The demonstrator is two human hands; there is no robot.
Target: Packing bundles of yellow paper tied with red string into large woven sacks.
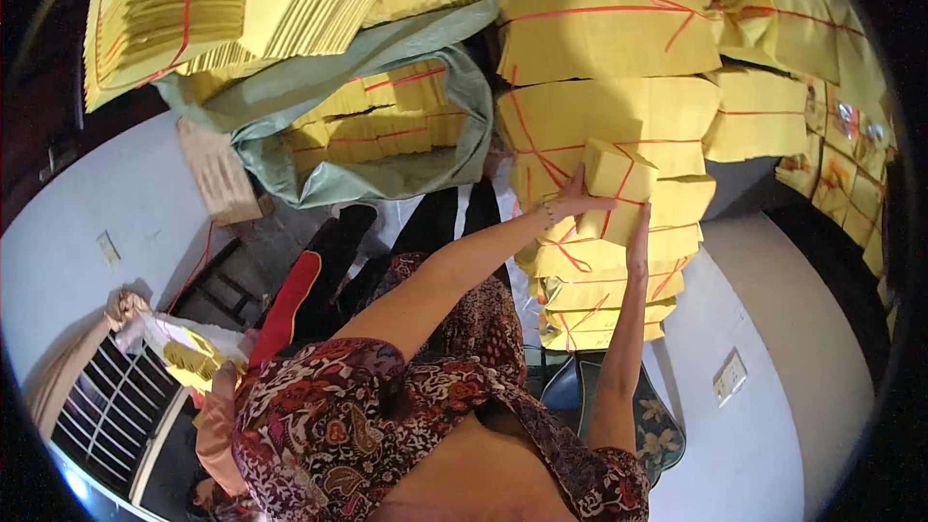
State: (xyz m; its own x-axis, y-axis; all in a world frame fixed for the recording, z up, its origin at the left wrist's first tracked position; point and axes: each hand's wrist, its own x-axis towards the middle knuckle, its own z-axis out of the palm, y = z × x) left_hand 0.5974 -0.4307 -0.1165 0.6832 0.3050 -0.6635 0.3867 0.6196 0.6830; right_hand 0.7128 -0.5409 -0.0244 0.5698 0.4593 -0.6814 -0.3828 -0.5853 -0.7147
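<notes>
A small block-shaped bundle of yellow paper (607, 170), tied crosswise with red string, is held between my two hands in front of a tall stack. My left hand (578, 201) grips its left side, with the thumb across the lower front. My right hand (637, 236) presses against its lower right side, fingers pointing up and partly hidden. Right behind it rises the stack of yellow paper bundles (611, 106), each tied with red string. The held bundle overlaps the stack's front; whether it touches the stack I cannot tell.
A green sack (333, 188) full of tied yellow bundles stands left of the stack, with larger bundles (174, 14) above it. More bundles (759, 116) fill the far right. At lower left, a co-worker's hand (224, 382) is at yellow paper. A chair (657, 425) stands beneath the stack.
</notes>
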